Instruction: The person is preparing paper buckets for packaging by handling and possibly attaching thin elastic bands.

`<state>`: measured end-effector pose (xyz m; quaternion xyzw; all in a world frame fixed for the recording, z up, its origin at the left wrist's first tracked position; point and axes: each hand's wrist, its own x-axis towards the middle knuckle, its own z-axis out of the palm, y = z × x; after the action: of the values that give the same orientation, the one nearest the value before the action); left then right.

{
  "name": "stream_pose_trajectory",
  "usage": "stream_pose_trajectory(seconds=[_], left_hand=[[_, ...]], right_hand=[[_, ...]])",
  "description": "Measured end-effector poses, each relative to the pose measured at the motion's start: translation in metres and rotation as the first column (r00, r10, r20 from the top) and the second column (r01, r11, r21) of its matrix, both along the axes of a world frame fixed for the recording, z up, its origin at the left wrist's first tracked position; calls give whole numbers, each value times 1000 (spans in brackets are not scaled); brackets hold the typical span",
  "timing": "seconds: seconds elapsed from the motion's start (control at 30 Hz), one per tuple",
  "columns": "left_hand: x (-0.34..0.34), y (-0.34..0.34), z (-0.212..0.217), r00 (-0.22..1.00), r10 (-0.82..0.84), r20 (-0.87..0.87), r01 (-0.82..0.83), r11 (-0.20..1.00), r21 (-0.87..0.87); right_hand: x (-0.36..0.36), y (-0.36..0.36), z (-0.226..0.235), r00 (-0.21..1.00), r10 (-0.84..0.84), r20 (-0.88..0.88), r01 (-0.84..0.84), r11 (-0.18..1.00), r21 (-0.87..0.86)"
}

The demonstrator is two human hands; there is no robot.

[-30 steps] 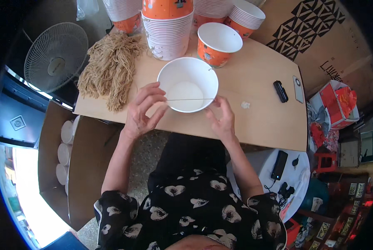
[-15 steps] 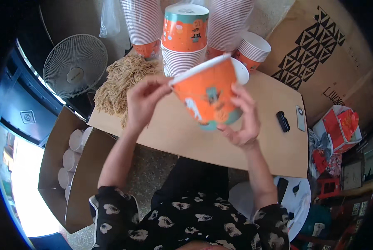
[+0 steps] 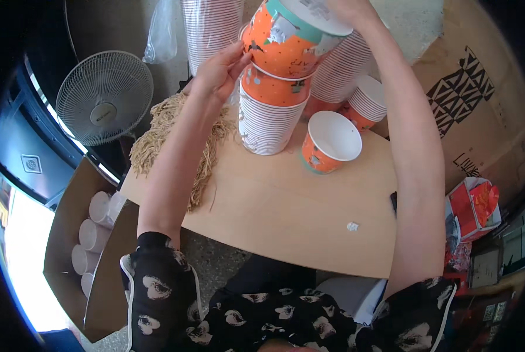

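An orange paper bucket [image 3: 280,50] with a teal band is upside down and tilted on top of a stack of nested, inverted paper buckets [image 3: 268,120]. My left hand [image 3: 218,73] has its fingers pressed against the bucket's lower rim on the left side. My right hand [image 3: 347,12] reaches to the bucket's upper right side; its fingers are blurred and cut off by the upper edge. To the right of the stack, one paper bucket [image 3: 334,138] stands with its white mouth up.
Tan strands [image 3: 168,135] lie in a pile at the table's left, before a fan [image 3: 104,100]. Wrapped bucket stacks [image 3: 212,35] stand behind. A small white scrap [image 3: 353,226] lies on the table [image 3: 280,217]. An open carton [image 3: 107,276] with white cups is lower left.
The orange bucket has moved from in front of me up onto the stack and turned upside down. Both my arms reach farther forward. A white scrap now shows on the table.
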<state>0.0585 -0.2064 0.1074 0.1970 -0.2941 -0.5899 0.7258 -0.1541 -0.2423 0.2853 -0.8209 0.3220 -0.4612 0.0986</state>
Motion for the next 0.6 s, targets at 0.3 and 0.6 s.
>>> stream_pose_trajectory(seconds=[0.3,0.6], left_hand=[[18,-8,-44,902,173,396,-186,983,-6],[2,-22,-101,479,478,736,-348,873,-341]], right_hand=[[-6,9,-65,948,-21,318,-52,974,219],[-21,-40,-145,818,-14,575,-342,792,506]])
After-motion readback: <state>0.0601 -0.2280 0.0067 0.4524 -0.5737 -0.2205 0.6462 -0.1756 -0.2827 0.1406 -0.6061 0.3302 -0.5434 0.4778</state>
